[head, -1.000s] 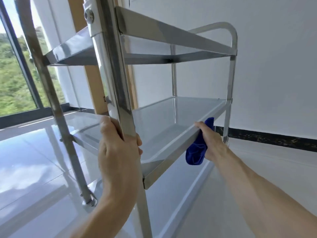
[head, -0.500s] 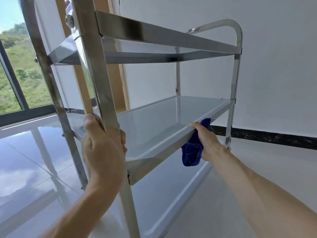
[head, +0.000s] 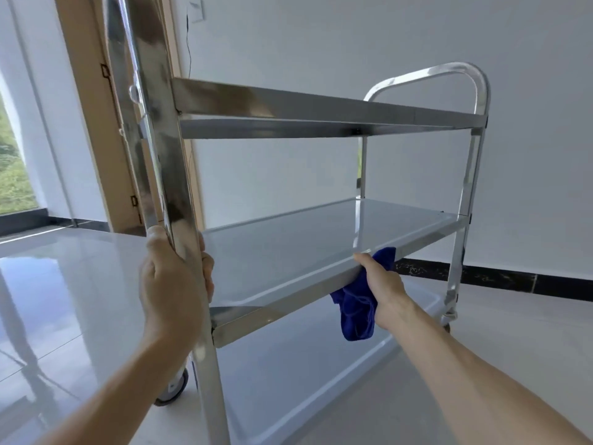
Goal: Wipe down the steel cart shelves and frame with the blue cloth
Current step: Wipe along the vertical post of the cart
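Steel cart (head: 321, 248) on glossy floor (head: 57, 284)

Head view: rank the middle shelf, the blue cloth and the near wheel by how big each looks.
1. middle shelf, by far the largest
2. blue cloth, bunched in the right hand
3. near wheel, partly hidden behind the post, so its place against the cloth is unsure

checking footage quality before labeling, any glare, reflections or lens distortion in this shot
Head view: the near cart post shows smeared dark reflections; the glossy floor mirrors bright window light; wide-angle bending tilts the post and door frame; the blue cloth and both hands look reasonably sharp.
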`<state>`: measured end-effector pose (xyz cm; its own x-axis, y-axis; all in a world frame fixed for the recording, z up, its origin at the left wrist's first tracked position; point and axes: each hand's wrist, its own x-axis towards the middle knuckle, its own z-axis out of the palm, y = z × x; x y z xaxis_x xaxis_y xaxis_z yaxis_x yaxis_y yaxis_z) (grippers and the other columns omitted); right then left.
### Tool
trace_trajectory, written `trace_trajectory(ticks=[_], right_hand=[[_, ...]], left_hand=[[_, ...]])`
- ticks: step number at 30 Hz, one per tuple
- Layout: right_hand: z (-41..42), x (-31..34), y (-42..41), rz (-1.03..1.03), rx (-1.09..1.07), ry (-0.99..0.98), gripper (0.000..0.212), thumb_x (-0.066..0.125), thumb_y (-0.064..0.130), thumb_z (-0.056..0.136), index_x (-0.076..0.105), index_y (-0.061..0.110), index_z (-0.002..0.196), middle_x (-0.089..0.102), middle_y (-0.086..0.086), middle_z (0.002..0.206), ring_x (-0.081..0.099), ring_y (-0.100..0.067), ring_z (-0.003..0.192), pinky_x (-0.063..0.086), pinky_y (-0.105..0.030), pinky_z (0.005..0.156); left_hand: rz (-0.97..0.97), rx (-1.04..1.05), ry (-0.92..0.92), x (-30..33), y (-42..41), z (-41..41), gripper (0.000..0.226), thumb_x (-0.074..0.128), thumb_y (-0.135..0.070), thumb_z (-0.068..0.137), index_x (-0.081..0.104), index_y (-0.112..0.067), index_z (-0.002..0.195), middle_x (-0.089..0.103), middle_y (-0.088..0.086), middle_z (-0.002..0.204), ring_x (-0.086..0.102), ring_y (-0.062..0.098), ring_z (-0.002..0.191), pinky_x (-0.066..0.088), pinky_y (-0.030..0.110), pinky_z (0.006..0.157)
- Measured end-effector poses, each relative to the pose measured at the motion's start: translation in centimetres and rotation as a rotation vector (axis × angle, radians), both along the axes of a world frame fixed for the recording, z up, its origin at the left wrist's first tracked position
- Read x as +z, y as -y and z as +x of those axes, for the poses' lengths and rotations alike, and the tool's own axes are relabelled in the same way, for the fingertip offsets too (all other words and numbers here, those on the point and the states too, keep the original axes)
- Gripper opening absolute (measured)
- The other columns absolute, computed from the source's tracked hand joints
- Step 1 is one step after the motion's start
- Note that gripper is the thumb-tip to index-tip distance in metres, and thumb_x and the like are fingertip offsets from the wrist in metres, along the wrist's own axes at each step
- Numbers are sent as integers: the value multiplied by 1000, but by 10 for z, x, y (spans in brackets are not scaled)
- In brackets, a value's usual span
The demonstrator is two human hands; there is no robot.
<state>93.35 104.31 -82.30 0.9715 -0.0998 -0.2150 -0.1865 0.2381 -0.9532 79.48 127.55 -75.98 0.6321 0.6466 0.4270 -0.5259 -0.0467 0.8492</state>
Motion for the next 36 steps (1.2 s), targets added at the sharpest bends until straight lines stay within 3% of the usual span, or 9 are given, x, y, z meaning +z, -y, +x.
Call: trace_trajectory(ticks=[7,11,13,21,28,31,33,34,36], right_hand=[[-15,2,23,-15,-61,24,42,75,44,76,63,11,99,72,-11,87,69,-28,74,52,-32,59],[-25,-2,40,-21,-99,25,48,74,44,77,64,5,103,74,-20,100,71,-38,94,56,-41,76],[-29,-5,47,-15,-120,23,50,73,45,78,65,3,104,73,-21,104,70,-39,99,55,-40,76],[-41,-6,71,-24,-176,14,49,72,48,81,65,4,100,73,-19,95,70,-37,90,53,-38,74],[-65,6,96,-268,-132,-29,67,62,66,84,58,4,111,62,-8,99,58,-25,91,40,-35,92],[-91,28,99,-368,-79,-47,53,60,62,87,61,9,92,58,-3,82,54,-18,77,39,-33,88],[-105,58,99,-402,-27,19,52,61,61,86,66,9,90,67,-10,84,61,-23,79,45,-35,90],[-111,79,98,-372,-10,111,54,62,60,86,69,7,93,71,-16,88,65,-28,78,50,-36,85],[-126,132,92,-297,52,385,55,60,58,87,69,5,98,73,-21,86,65,-28,61,52,-28,57]], left_hand=[[-13,-150,-34,-1,-7,30,58,26,-55,89,64,-22,58,48,2,50,40,18,43,33,28,47],[-3,-275,-57,0,-5,45,51,27,-53,88,56,-23,58,40,3,52,34,18,46,29,29,49],[0,-304,-64,-1,-3,52,51,27,-52,90,56,-22,62,39,2,51,34,17,45,29,28,48],[27,-391,-67,-1,11,78,58,19,-53,96,52,-20,61,35,1,50,29,18,45,28,25,44],[122,-373,-94,-3,15,85,59,21,-50,95,57,-10,70,46,11,53,42,24,46,40,31,45],[252,-288,-143,5,7,80,55,24,-40,103,60,-5,81,60,14,61,56,32,54,47,38,56],[326,-189,-139,28,-1,77,45,29,-37,106,59,-6,92,61,9,72,58,28,63,47,40,63],[330,-151,-108,46,-5,75,40,32,-36,106,59,-9,95,62,7,79,59,24,66,48,40,64],[285,-122,-10,94,-11,73,34,34,-37,106,60,-16,100,65,8,91,63,18,69,49,37,63]])
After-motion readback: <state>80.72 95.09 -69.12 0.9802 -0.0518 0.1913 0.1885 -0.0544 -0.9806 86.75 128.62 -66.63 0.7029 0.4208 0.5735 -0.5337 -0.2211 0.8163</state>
